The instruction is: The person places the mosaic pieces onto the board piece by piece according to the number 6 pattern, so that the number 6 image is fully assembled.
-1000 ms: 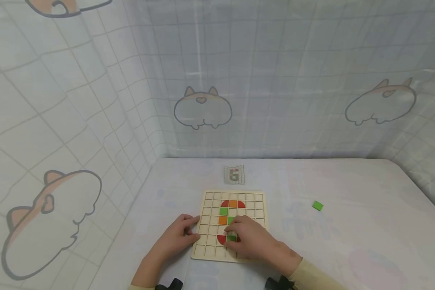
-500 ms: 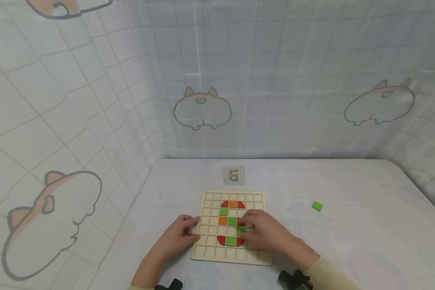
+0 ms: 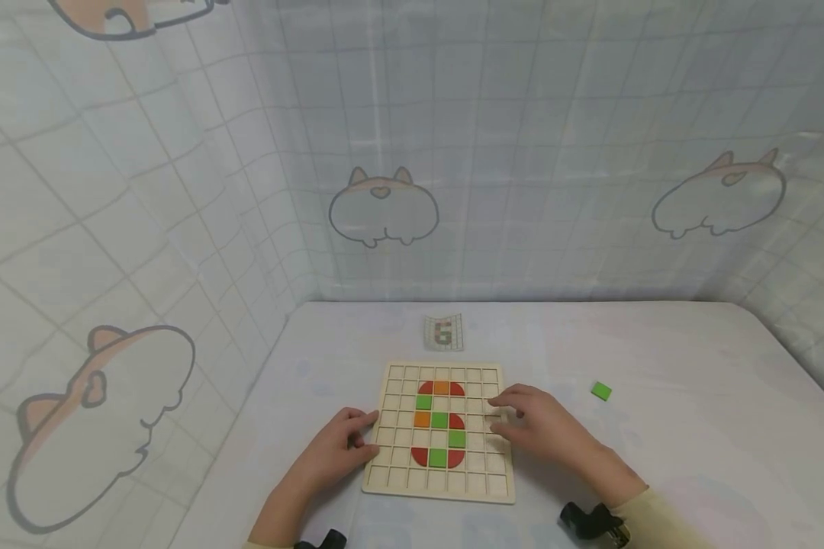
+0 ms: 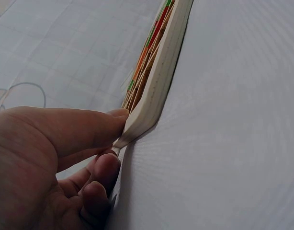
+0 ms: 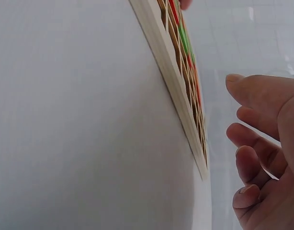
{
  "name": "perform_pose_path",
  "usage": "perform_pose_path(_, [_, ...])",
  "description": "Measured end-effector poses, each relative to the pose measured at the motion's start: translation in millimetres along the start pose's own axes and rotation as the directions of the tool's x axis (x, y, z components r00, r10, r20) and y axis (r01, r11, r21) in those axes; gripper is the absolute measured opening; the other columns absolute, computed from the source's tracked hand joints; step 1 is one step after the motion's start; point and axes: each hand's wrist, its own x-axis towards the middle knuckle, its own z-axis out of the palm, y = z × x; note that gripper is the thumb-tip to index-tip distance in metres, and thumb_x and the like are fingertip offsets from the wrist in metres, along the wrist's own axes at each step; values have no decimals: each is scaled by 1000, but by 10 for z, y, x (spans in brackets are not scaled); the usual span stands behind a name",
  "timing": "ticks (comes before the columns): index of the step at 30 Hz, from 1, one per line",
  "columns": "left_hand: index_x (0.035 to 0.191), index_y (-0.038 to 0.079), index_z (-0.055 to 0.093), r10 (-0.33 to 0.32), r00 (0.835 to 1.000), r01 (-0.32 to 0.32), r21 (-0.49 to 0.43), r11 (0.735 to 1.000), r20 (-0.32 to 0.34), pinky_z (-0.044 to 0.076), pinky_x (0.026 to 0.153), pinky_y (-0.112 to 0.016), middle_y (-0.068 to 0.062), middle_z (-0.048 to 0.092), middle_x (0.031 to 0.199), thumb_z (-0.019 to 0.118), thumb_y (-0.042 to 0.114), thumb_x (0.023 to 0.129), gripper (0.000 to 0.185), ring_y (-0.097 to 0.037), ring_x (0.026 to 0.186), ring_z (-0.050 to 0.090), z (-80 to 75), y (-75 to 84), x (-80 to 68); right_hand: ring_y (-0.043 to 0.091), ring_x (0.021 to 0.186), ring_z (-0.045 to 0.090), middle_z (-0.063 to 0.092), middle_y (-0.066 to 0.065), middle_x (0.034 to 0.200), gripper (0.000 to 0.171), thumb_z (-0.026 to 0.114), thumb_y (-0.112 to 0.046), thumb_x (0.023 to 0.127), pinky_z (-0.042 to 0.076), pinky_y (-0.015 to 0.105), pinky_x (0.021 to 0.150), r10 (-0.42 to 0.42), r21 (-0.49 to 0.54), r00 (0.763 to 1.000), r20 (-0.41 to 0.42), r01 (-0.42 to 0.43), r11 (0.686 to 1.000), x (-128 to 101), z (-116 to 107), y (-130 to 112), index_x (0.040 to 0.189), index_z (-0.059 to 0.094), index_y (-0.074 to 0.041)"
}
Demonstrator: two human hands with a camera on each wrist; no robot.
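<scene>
A wooden grid board (image 3: 484, 462) lies on the table, its cells holding red rounded tiles, orange squares and green squares such as the green tile (image 3: 438, 457). My left hand (image 3: 333, 450) touches the board's left edge with thumb and index fingertip spread apart; the left wrist view shows its thumb (image 4: 104, 125) at the rim and the other fingers loosely bent. Over the board's right edge hovers my right hand (image 3: 545, 423), thumb and fingers apart with nothing between them. In the right wrist view its fingers (image 5: 250, 139) are relaxed beside the board's edge (image 5: 168, 79).
A loose green square tile (image 3: 600, 391) lies on the white tabletop to the right of the board. Behind the board is a small pattern card (image 3: 443, 332) with a coloured figure on a grid. A patterned curtain (image 3: 508, 152) rises at the table's back edge.
My right hand has moved right from the board's middle tiles to its right edge, uncovering the red and green tiles there. My left hand has stayed at the left edge.
</scene>
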Motion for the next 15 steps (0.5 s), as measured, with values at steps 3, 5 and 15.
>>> perform_pose_path(3, [129,21,51,-4,1000,4,-6,1000,0,40,62,-24,5,44,104,70,40,75,61,-11,78,47,3,-7,-2,6,85,54,53,-16,105,38,71,-38,75,46,25,70,39,-7,999,-24,-39,999,-22,-45,79,109,65,-23])
perform_pose_path(5, [129,21,51,-1,1000,1,-8,1000,-1,40,62,-24,5,44,104,70,40,75,61,-11,78,48,5,-9,-5,6,83,54,53,-17,103,37,72,-37,75,45,25,70,49,-7,997,-51,-50,999,-41,-73,144,108,65,-23])
perform_pose_path(15, [130,20,51,3,1000,-3,-5,1000,-5,40,62,-23,6,44,104,70,40,76,61,-11,78,47,-2,5,-16,11,79,53,56,-12,104,38,72,-37,75,43,28,65,70,-25,983,-167,-76,997,-187,-218,482,109,65,-21])
